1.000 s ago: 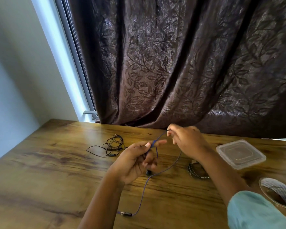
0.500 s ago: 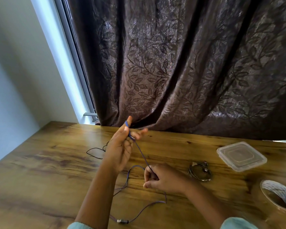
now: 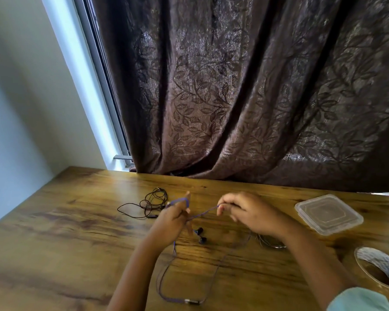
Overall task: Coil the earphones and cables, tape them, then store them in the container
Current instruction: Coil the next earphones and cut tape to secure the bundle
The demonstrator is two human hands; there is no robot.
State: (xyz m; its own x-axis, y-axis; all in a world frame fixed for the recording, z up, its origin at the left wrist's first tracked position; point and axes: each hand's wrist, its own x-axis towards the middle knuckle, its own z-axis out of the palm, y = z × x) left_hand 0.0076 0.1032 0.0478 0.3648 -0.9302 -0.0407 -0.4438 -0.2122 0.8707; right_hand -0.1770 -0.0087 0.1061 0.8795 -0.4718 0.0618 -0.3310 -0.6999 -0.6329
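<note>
Over the wooden table (image 3: 76,221), left hand (image 3: 171,223) and right hand (image 3: 245,212) pinch the blue earphone cable (image 3: 203,213) taut, running left-right.

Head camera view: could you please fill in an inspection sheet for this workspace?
Surface: wooden table, dark grain streaks.
Job's things: blue earphones, cord looped over the left hand, plug lying on the table; clear lidded container at right; tape roll at the right edge.
Clutter: nothing seen.
Hands: left hand grips the blue cord; right hand pinches it further along.
Cables: black earphones lie tangled beyond the left hand; grey coiled cable partly hidden by the right forearm.
Surroundings: brown leaf-patterned curtain, window frame, pale wall.
</note>
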